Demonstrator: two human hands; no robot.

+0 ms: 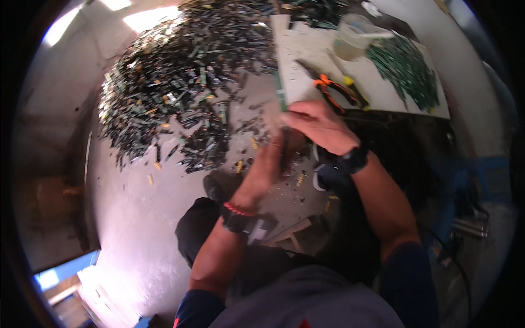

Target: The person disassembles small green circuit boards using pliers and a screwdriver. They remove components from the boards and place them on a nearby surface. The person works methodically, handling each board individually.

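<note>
Pinching a narrow, flat green strip between thumb and fingers of the bare right hand, near the middle of the frame, beside the left edge of a pale, flat board. Holding the bare left hand just below and to the left, blurred, near a slim dark piece — cannot tell its fingers clenched, loosened or closed on that piece. Wearing a black wristwatch and, on the left wrist, a red beaded bracelet. Seen lying on the board, upper right: orange-and-black-handled pliers, a yellow-and-black-handled tool, a translucent plastic cup and a bundle of long, thin green strips. Heaped across the upper left, on a smooth grey floor — a broad mound of short dark and green pieces.
</note>
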